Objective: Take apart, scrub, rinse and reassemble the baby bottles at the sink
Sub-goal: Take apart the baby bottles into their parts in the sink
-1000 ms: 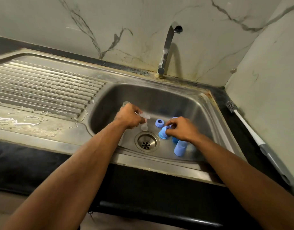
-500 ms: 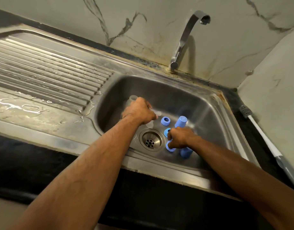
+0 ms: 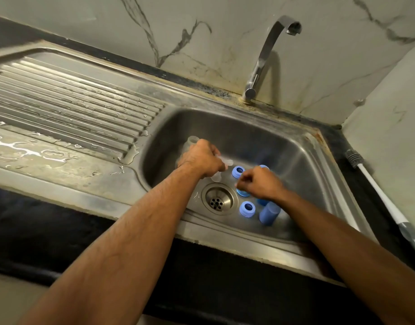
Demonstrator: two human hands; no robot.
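My left hand (image 3: 203,158) grips a clear bottle body (image 3: 192,140) low in the steel sink (image 3: 302,146). Only the bottle's open mouth shows past my knuckles. Two clear teats (image 3: 217,177) lie just right of that hand. My right hand (image 3: 260,184) hovers over the basin floor, its fingers curled down onto a blue collar ring (image 3: 243,193). Two more blue rings lie loose, one behind (image 3: 238,171) and one in front (image 3: 247,208). A blue cap (image 3: 268,214) lies on its side near my right wrist. Other blue parts are partly hidden under that hand.
The drain (image 3: 217,201) sits between my hands. The tap (image 3: 267,50) arches over the back rim and no water runs from it. A wet ribbed draining board (image 3: 68,99) stretches left. A bottle brush (image 3: 375,181) lies on the dark counter to the right.
My right hand set one blue ring down at the front and moved back onto another ring. My left hand kept its grip on the clear bottle. The camera moved closer.
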